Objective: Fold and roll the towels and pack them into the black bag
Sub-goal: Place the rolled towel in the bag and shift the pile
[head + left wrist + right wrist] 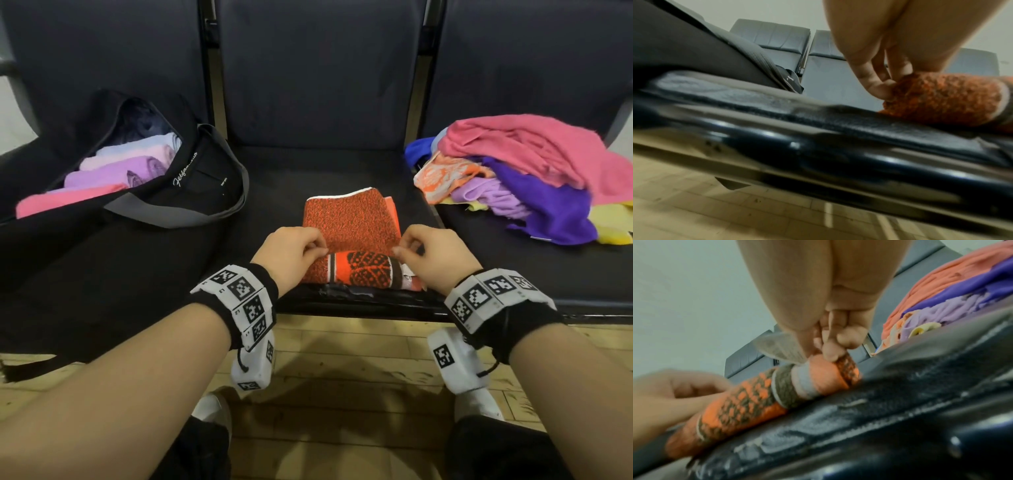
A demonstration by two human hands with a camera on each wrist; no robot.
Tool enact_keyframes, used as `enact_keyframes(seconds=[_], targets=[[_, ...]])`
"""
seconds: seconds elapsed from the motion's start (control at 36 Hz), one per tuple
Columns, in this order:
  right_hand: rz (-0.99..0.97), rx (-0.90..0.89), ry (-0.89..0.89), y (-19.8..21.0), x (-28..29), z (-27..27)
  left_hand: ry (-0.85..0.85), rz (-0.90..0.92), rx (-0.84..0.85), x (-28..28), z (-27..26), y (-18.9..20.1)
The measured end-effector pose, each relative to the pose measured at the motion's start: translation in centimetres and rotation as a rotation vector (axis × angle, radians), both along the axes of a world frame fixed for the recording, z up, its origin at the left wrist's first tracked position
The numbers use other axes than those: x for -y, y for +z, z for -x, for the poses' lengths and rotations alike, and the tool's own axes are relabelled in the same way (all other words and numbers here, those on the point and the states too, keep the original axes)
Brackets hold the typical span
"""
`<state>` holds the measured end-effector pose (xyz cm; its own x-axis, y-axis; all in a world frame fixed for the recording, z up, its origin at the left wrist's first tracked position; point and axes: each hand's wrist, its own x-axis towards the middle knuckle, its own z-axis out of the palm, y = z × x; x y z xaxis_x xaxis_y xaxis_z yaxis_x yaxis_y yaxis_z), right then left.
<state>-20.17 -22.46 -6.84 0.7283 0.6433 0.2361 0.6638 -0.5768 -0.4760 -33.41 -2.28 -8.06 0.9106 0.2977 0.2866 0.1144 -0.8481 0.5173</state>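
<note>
Left hand (pixel 291 251) and right hand (pixel 435 255) each pinch an end of the orange towel (pixel 356 240) at the seat (pixel 274 178) front edge, keeping the roll tight.

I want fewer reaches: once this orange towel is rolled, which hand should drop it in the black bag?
Probably the left hand: the black bag sits open on that side, while the right hand would cross over.

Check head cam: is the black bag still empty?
No. The black fabric bag already holds several rolled towels, pink and lilac, seen through its open top.
</note>
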Motion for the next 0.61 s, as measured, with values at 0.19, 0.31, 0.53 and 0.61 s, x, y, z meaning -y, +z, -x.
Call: enact_keyframes(seconds=[0.19,0.31,0.53,0.61], targets=[[0.067,-0.097,0.028,0.7,1.3,0.5,-0.099,-0.133,-0.06,0.2,0.7,0.2],[0.285,-0.022,0.089,0.8,1.5,1.1,-0.175,-0.227,-0.101,-0.2,0.8,-0.2],[0.433,0.135,0.142,1.3,1.3,1.3,-0.215,-0.28,-0.162,-0.4,0.8,-0.1],[0.444,0.168,0.102,1.0,1.1,0.9,-0.163,-0.178,-0.185,-0.6,0.5,-0.3]])
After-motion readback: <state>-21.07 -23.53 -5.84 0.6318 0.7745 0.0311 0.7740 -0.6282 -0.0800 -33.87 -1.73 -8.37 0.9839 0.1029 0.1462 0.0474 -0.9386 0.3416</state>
